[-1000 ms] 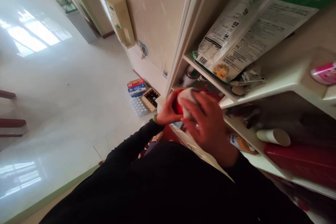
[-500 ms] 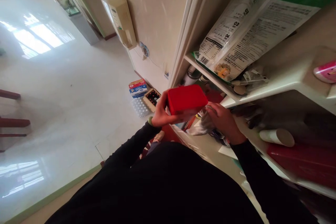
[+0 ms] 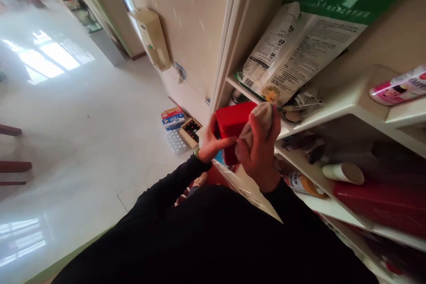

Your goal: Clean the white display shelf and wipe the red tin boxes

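Observation:
A red box (image 3: 234, 117) with rounded corners is held up in front of the shelves. My left hand (image 3: 213, 144) grips its left side, the thumb lying across the near face. My right hand (image 3: 261, 155) is closed on a crumpled greyish cloth (image 3: 262, 117), which lies against the right end of the box. The cloth and fingers hide that end.
On the upper shelf lies a large green and white printed bag (image 3: 299, 49). A pink can (image 3: 399, 84) and a pale cylinder (image 3: 344, 173) rest to the right. On the floor are a blue-red carton (image 3: 173, 117), a bottle box (image 3: 191, 131) and a clear tray (image 3: 176, 142).
My right hand has brought the cloth up from below the box onto its right end. The box has tilted, showing more of its near side. The view has shifted slightly.

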Demonstrator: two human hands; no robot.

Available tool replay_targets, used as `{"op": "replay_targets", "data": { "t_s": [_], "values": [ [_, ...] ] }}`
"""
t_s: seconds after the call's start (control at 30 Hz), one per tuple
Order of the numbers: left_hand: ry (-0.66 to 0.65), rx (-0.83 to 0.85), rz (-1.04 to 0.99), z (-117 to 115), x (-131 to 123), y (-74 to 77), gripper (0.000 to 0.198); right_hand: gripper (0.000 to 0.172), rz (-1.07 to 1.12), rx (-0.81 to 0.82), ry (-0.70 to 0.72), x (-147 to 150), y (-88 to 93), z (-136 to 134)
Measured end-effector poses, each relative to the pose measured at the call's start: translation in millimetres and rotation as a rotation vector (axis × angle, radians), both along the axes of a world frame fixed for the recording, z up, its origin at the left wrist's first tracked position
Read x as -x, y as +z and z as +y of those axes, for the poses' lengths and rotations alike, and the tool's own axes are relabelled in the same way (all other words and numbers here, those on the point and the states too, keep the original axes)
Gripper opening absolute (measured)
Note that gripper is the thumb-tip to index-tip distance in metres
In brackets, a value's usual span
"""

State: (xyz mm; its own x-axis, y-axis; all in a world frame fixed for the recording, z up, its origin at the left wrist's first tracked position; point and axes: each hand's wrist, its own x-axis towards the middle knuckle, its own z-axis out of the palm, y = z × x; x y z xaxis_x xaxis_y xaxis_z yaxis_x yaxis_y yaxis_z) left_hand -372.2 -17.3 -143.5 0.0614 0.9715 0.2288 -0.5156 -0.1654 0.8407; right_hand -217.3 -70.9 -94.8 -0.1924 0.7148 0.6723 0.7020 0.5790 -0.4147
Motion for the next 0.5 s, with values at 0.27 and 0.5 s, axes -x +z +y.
{"op": "replay_targets", "data": {
  "t_s": [0.27,0.5],
  "values": [
    [-0.079,0.026,-0.016,1,5,23.6,0.090,0.047,0.561,0.274,0.147,-21,54.7,43],
    [0.080,0.058,-0.066,13,10,48.3,0.080,0.064,0.488,0.397,-0.030,-14,3.8,14]
  ]
}}
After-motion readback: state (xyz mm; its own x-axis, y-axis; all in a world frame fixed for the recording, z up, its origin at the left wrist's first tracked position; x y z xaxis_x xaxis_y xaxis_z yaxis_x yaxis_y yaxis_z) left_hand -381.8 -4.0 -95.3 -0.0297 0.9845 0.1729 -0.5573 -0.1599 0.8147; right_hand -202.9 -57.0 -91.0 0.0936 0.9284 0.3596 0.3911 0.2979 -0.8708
